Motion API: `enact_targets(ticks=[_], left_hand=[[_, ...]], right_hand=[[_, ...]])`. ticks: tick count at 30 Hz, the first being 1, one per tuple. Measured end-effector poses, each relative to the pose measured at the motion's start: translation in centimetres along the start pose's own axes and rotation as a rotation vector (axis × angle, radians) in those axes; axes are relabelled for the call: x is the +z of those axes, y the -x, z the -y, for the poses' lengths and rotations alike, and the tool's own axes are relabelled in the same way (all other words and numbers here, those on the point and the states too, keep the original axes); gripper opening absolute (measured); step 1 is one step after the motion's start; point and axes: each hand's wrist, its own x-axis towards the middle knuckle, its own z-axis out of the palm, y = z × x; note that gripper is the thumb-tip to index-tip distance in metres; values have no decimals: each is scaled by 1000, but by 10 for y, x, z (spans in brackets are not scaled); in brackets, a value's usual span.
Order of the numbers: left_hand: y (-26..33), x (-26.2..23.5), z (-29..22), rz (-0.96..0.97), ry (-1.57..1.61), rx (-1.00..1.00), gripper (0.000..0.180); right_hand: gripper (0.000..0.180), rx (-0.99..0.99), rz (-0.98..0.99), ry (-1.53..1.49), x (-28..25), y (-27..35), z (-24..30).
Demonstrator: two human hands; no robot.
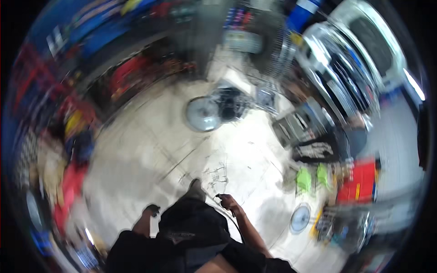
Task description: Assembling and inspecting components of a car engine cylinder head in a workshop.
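Observation:
Motion smears much of the head view. My left hand (151, 211) hangs beside my dark clothing at the lower left, its dark-looking fingers too blurred to show whether they are open or closed. In front of my body, on the other side, my right hand (230, 204) is closed, with something small and dark at its fingers that I cannot make out. A thin dark cord or hose (235, 221) runs along that hand and forearm; whether it is gripped is unclear. One shoe (195, 190) shows on the pale floor (150, 150).
A round grey disc-like object (203, 113) sits on the floor ahead, against dark equipment (232, 103). To the right are a vehicle with its front opened (339, 75), a grey box-like unit (302, 123), bright green items (304, 179) and a red case (357, 182). Blurred shelving (41, 82) lines the left.

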Motion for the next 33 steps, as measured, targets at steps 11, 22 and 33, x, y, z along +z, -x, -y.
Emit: enact_targets(ticks=[11,22,33], left_hand=[[-59,388,-622,50,-904,916,30],[-115,598,-736,-352,-1713,962,37],[-179,673,-971,-337,-1512,508,40]], right_hand=[[29,-195,-233,-815,-269,-43,6],[29,-161,-193,-545,-671,-153,80],[27,24,-281,-591,-838,-275,191]])
